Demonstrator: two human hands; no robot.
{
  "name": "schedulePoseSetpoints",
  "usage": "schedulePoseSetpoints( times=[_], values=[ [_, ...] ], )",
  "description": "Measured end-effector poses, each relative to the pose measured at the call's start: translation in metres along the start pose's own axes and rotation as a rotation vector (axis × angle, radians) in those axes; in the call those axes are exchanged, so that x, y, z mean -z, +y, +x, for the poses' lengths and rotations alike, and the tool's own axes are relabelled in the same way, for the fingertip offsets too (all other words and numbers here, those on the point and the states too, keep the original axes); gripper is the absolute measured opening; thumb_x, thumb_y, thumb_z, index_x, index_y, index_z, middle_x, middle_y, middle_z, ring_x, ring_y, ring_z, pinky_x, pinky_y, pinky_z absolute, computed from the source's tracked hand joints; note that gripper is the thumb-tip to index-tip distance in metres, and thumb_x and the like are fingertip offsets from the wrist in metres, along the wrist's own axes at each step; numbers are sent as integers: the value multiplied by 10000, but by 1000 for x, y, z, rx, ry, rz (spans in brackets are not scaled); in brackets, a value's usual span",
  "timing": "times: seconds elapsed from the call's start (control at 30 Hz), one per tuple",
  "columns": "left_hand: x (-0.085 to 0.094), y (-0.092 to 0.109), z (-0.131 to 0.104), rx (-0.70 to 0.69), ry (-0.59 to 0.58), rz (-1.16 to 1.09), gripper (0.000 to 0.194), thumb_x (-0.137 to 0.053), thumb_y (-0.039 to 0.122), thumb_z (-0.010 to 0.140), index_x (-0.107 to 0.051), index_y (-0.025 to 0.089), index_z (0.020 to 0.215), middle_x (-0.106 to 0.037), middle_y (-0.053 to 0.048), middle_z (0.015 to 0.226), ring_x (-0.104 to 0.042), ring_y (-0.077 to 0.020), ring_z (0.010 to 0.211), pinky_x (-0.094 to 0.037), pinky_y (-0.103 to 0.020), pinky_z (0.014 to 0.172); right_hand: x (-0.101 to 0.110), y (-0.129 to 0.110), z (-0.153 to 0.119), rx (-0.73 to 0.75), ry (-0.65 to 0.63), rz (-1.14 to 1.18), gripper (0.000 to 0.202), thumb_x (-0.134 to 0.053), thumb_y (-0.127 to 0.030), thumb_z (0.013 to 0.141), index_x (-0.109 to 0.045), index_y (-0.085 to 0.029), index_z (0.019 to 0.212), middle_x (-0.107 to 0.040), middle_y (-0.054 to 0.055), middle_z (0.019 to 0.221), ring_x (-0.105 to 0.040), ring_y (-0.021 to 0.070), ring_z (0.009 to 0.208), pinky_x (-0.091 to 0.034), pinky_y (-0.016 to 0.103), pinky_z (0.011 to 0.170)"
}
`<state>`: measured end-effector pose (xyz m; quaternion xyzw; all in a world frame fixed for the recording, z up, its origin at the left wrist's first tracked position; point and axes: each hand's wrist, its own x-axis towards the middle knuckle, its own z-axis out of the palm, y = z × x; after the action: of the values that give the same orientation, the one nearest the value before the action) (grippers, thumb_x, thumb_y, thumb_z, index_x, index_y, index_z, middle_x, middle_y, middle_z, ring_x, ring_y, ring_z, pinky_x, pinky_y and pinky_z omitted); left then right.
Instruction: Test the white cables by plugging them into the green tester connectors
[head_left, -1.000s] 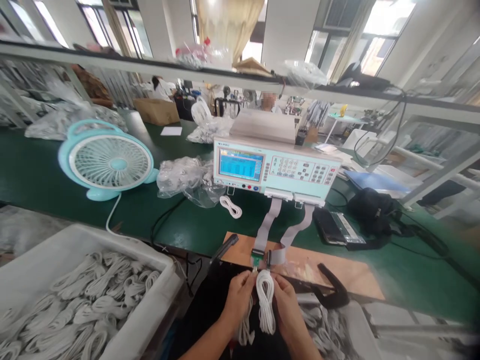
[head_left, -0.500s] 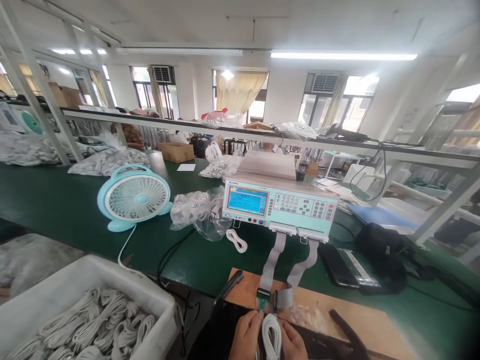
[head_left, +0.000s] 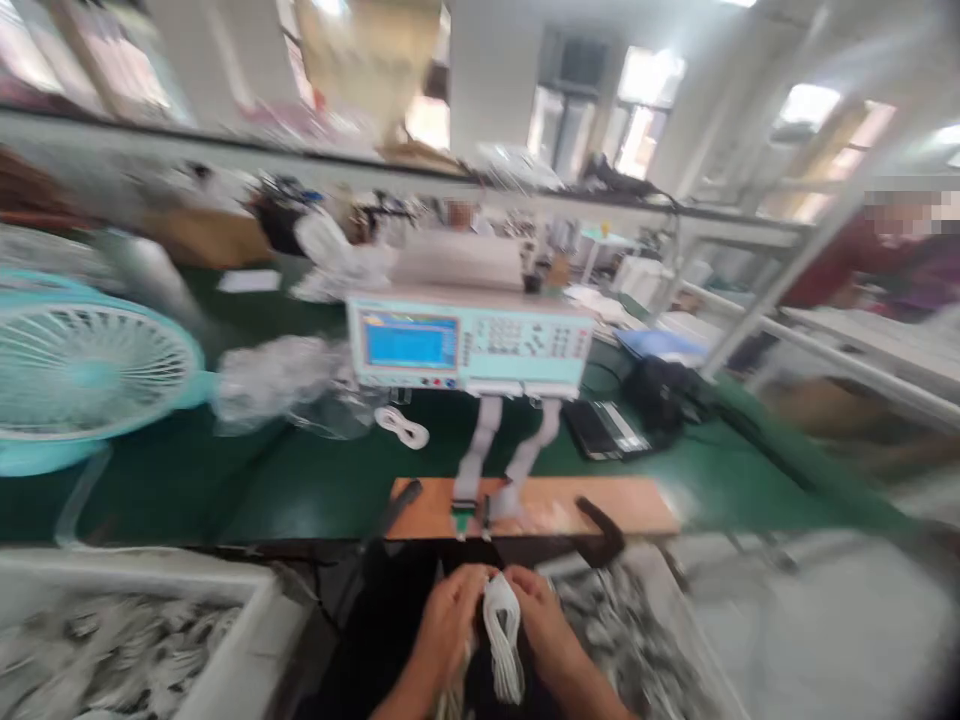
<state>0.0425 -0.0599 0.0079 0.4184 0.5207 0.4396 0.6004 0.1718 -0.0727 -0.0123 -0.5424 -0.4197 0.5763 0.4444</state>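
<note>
A bundle of white cable (head_left: 502,630), coiled and tied, hangs between my two hands over my lap. My left hand (head_left: 452,612) is closed, its fingertips pinching at the top left of the coil. On the other side my right hand (head_left: 541,615) is closed in the same way at the coil's top right. The cable ends are hidden by my fingers and blur. Just beyond my hands, a small green connector board (head_left: 463,520) and a second connector (head_left: 487,515) sit at the edge of a wooden board (head_left: 630,503), apart from the cable.
Grey ribbon cables (head_left: 478,450) run up to a tester (head_left: 525,345) with a lit screen. Another white cable coil (head_left: 403,427) lies before it. A turquoise fan (head_left: 94,375) stands left. White bins (head_left: 247,620) of cables flank my lap. A person (head_left: 855,250) is at far right.
My hands have drawn back from the connectors towards my lap, still with the coiled cable. The view has swung right and down, bringing the right-hand bin into sight.
</note>
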Motion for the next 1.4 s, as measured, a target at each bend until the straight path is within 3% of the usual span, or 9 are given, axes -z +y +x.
schedulePoseSetpoints(
  times=[0.07,0.2,0.3,0.5,0.63,0.87,1.0,1.2,1.4],
  values=[
    [6,-1,-9,109,-62,48,371,-604,525,713,-626,162,638,-431,54,377,-377,-99,351,-292,-202,359,37,5,-12,-113,71,-70,337,-519,-490,767,-456,-204,600,-401,-51,511,-342,104,454,-298,235,462],
    [18,-2,-3,323,-33,-181,347,-665,498,681,-556,172,634,-539,49,497,-409,-71,349,-295,-166,340,134,22,-54,-302,217,-230,231,-663,-251,677,-508,-181,521,-446,-35,480,-443,133,514,-339,248,524],
    [9,0,2,437,-57,-325,316,-688,429,688,-515,173,618,-500,60,482,-404,-68,357,-319,-161,343,166,22,-87,-315,288,-347,198,-677,-140,669,-536,-178,535,-521,-6,547,-546,181,669,-396,273,645],
    [-27,10,-11,366,-161,-494,315,-615,388,778,-485,170,591,-423,67,447,-361,-66,341,-285,-173,330,80,1,-75,12,-152,-342,221,-640,-348,797,-635,-207,968,-647,14,927,-587,175,843,-441,268,760],
    [-17,10,-12,138,-144,-533,336,-503,377,867,-469,179,597,-396,69,468,-382,-74,383,-330,-191,391,17,0,-56,249,-395,-393,272,-638,-397,801,-588,-171,945,-569,-10,779,-492,133,651,-378,238,592],
    [48,-10,-27,-477,-58,495,80,-588,228,823,-622,196,888,-572,-51,1001,-554,-198,920,-451,-327,804,6,-2,-38,-19,-328,-202,199,-596,-353,818,-553,-190,924,-524,-31,707,-455,118,577,-338,238,530],
    [53,-24,-45,-839,-153,840,310,-645,164,775,-598,219,1077,-528,-75,1104,-502,-230,1029,-433,-373,897,-5,9,-40,-170,-250,251,229,-552,-417,847,-520,-194,886,-529,-24,742,-494,125,653,-379,242,599],
    [42,-29,-56,-722,-290,774,209,-593,136,797,-645,235,974,-569,-68,1009,-530,-204,920,-471,-310,783,-24,29,-45,-242,-163,421,247,-601,-422,808,-504,-197,839,-510,-25,752,-501,137,713,-390,242,625],
    [41,-21,-49,-291,-198,248,128,-518,240,863,-594,201,768,-562,-22,806,-535,-164,746,-435,-263,693,-11,24,-48,131,2,-343,276,-525,-366,864,-509,-176,1064,-546,95,1025,-523,244,968,-421,396,856]
  ],
)
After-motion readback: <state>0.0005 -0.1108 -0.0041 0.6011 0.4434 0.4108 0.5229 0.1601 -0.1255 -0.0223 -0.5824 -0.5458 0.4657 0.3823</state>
